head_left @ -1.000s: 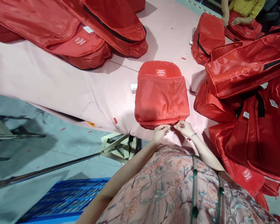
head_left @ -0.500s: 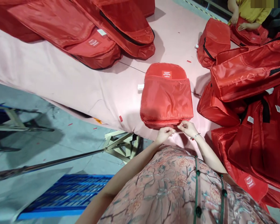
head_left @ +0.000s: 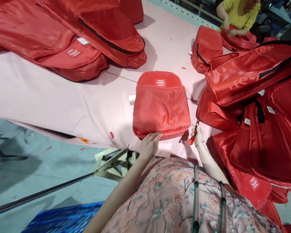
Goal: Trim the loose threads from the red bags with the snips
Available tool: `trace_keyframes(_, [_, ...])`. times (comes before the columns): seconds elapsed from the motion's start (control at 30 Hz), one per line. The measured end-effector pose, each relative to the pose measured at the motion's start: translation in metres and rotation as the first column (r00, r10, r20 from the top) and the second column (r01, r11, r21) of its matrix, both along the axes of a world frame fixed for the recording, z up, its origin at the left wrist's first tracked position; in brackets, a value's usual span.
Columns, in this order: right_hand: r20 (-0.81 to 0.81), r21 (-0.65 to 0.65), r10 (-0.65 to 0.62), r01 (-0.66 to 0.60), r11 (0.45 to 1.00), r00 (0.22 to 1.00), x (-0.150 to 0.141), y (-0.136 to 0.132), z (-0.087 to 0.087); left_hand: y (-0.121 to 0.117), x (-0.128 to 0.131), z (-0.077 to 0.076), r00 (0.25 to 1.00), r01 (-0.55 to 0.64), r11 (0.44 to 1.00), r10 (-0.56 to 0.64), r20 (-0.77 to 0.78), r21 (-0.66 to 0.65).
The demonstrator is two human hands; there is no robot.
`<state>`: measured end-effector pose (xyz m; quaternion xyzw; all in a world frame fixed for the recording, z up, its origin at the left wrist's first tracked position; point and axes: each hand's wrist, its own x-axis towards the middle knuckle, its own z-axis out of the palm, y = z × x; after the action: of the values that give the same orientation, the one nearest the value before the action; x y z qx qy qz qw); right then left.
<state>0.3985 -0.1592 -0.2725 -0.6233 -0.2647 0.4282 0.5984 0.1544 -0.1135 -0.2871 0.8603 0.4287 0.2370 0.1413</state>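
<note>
Near the centre of the frame, a red bag [head_left: 162, 111] lies flat on the pink table [head_left: 46, 100]. Below it, the left hand [head_left: 150, 145] rests its fingers together along the bag's bottom edge; whether they pinch it, I cannot tell. Just right of the bag, the right hand [head_left: 198, 135] has its fingers clamped around a slim dark tool [head_left: 196, 125], tip upward. More red bags [head_left: 247, 152] crowd the right side.

The head camera looks forward and down over the hands [head_left: 149, 146], seemingly tilted.
</note>
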Motion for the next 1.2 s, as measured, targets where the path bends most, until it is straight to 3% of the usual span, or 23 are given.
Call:
trace_keyframes(0.1, [-0.116, 0.063, 0.01, -0.003, 0.998, 0.993, -0.02, 0.004, -0.008, 0.007, -0.025, -0.001, 0.993, -0.118, 0.993, 0.119, -0.025, 0.027])
trace_keyframes(0.23, [-0.288, 0.093, 0.164, -0.143, 0.985, 0.944, -0.051, 0.001, -0.019, 0.016, -0.044, 0.023, 0.943, -0.329, 0.943, 0.331, -0.031, 0.057])
trace_keyframes(0.3, [-0.327, 0.078, 0.16, -0.142, 0.987, 0.931, -0.06, 0.001, -0.022, 0.018, -0.03, 0.041, 0.959, -0.283, 0.959, 0.282, 0.031, 0.033])
trace_keyframes(0.4, [-0.35, 0.047, 0.107, -0.096, 0.994, 0.931, -0.064, 0.003, -0.024, 0.015, 0.015, 0.055, 0.99, -0.138, 0.988, 0.14, 0.028, -0.064])
trace_keyframes(0.53, [-0.35, 0.044, 0.119, -0.111, 0.993, 0.929, -0.057, 0.004, -0.025, 0.014, 0.067, 0.048, 0.961, -0.199, 0.973, 0.17, -0.219, -0.119])
trace_keyframes(0.63, [-0.325, 0.038, 0.136, -0.131, 0.991, 0.936, -0.052, 0.003, -0.03, 0.024, 0.071, 0.041, 0.944, -0.147, 0.976, 0.09, -0.317, -0.162])
trace_keyframes(0.73, [-0.218, 0.018, 0.113, -0.111, 0.994, 0.97, -0.05, 0.001, -0.038, 0.039, 0.061, 0.042, 0.93, -0.08, 0.974, -0.003, -0.367, -0.213])
trace_keyframes(0.87, [0.134, 0.026, 0.071, -0.075, 0.997, 0.988, -0.048, -0.002, -0.045, 0.052, 0.053, 0.046, 0.912, -0.118, 0.958, 0.0, -0.411, -0.26])
trace_keyframes(0.93, [0.352, 0.032, 0.102, -0.121, 0.992, 0.93, -0.046, -0.005, -0.043, 0.054, 0.053, 0.046, 0.91, -0.138, 0.951, 0.012, -0.415, -0.275])
trace_keyframes(1.03, [0.611, -0.043, 0.195, -0.214, 0.976, 0.767, -0.04, -0.01, -0.035, 0.054, 0.053, 0.043, 0.915, -0.147, 0.949, 0.023, -0.404, -0.279])
trace_keyframes(1.2, [0.758, -0.129, 0.291, -0.302, 0.944, 0.584, -0.026, -0.019, -0.026, 0.05, 0.053, 0.043, 0.923, -0.16, 0.946, 0.042, -0.382, -0.284])
